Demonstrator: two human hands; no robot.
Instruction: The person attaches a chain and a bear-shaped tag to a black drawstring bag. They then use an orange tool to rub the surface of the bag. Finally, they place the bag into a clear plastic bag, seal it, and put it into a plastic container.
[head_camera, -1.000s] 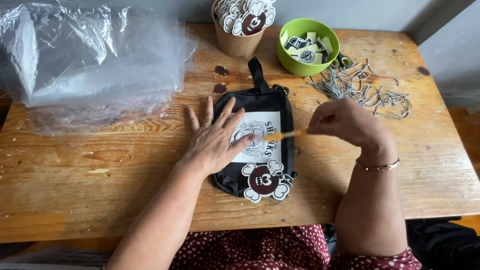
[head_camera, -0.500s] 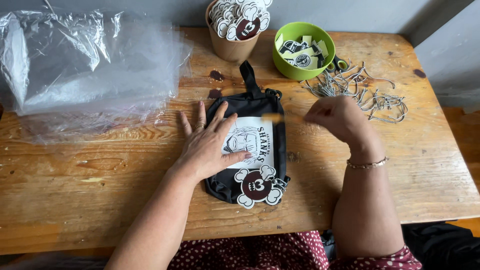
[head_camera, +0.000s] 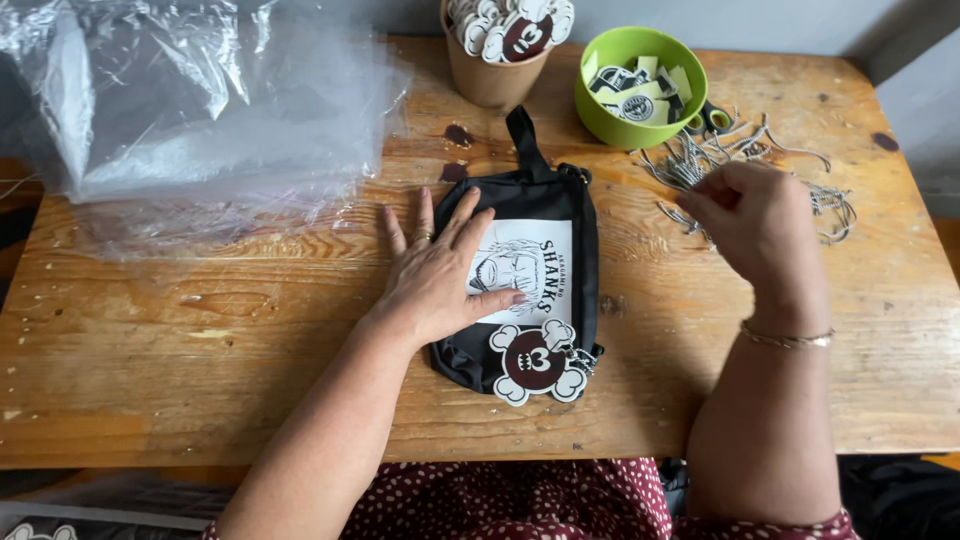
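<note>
Wooden table with pouch, bowl

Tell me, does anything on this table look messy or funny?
Nothing looks broken or spilled. The metal chains lie in a tangled heap beside the green bowl, and the clear plastic bags sit crumpled at the table's far left. The left hand lies flat on the black pouch, which lies straight.

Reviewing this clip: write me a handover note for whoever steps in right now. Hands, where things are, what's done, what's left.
Left hand: flat, fingers spread, pressing the black pouch on the wooden table.
Right hand: raised over the pile of metal chains, fingers pinched; what it holds cannot be seen.
Done: a skull-shaped tag hangs at the pouch's near end.
Left: pouch unbagged; clear plastic bags lie far left. More tags in the paper cup; small cards in the green bowl.
</note>
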